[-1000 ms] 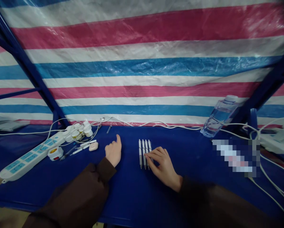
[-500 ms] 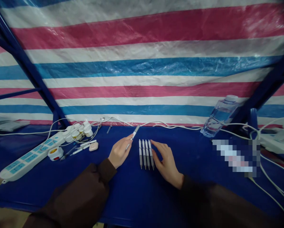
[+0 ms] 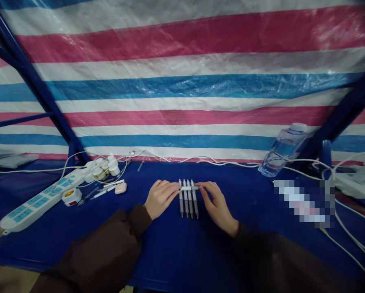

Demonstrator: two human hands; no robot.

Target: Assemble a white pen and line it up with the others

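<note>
Several white-and-grey pens (image 3: 188, 203) lie side by side on the blue table (image 3: 176, 244), pointing away from me. One more pen (image 3: 189, 188) is held crosswise just above that row. My left hand (image 3: 160, 198) pinches its left end and my right hand (image 3: 215, 203) pinches its right end. Both arms wear dark brown sleeves.
A white power strip (image 3: 36, 201) with plugs and white cables lies at the left, beside a small round red-and-white item (image 3: 71, 197), loose pens and a beige eraser-like piece (image 3: 120, 188). A clear water bottle (image 3: 281, 149) leans at the back right. A striped tarp hangs behind.
My left hand picked up a pen and brought it right and down. My right hand left the row of pens and took the pen's other end, so it now lies crosswise over the row.
</note>
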